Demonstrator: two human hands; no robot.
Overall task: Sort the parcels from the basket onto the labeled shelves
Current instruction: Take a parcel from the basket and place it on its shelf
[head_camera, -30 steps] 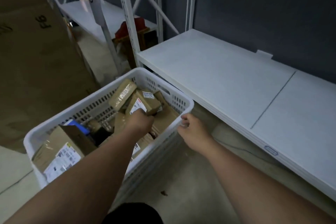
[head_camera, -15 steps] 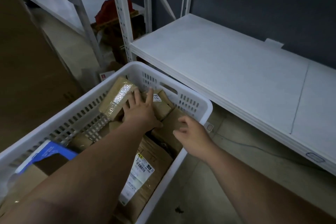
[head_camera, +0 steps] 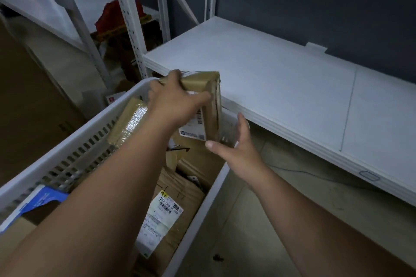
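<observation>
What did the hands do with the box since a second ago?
The left hand grabbed a brown box and lifted it up out of the basket. The right hand let go of the basket rim and came up under the box. The other parcels and the shelf stayed put.

1 view only, taken from head height, aimed forward and steeply down. White basket (head_camera: 74, 141) seen close at lower left, low white shelf (head_camera: 281, 87) crossing at right, floor (head_camera: 258, 227) between. Forearms framed from bottom edge.

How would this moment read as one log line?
left hand: lifting parcel | right hand: open beneath it | basket: parcels remain | shelf: bare
</observation>
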